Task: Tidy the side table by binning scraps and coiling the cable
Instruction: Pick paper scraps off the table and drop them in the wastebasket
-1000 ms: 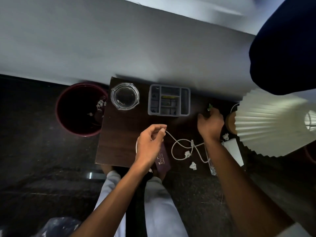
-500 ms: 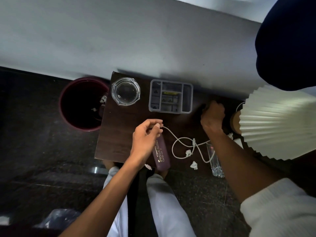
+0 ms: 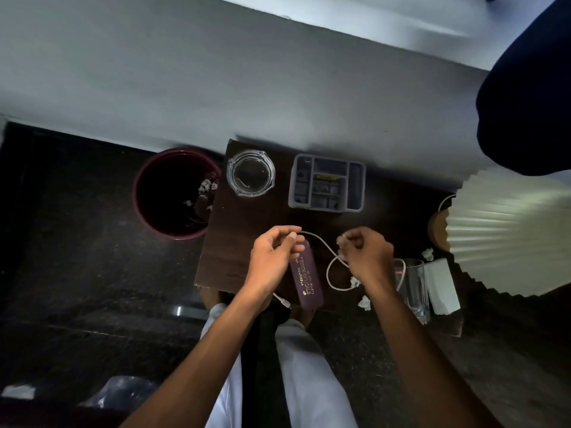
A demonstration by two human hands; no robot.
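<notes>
A thin white cable point(image 3: 321, 243) runs across the dark wooden side table point(image 3: 234, 242). My left hand point(image 3: 272, 257) pinches one stretch of it near the table's middle, and the cable's plug end hangs out below my left wrist. My right hand point(image 3: 364, 254) grips the cable a short way to the right, above a loose loop lying on the table. Small white paper scraps point(image 3: 364, 302) lie by the loop, and another scrap point(image 3: 428, 253) sits near the lamp. A dark red bin point(image 3: 176, 193) stands on the floor left of the table with scraps inside.
A maroon spectacle case point(image 3: 306, 281) lies under my left hand. At the back stand a glass ashtray point(image 3: 250, 173) and a grey organiser tray point(image 3: 327, 182). A drinking glass point(image 3: 412, 288), a white block point(image 3: 441, 287) and a pleated lamp point(image 3: 509, 236) crowd the right side.
My right hand has come back from the far right by the lamp base to the middle of the table and taken hold of the cable. My left hand has stayed on the cable.
</notes>
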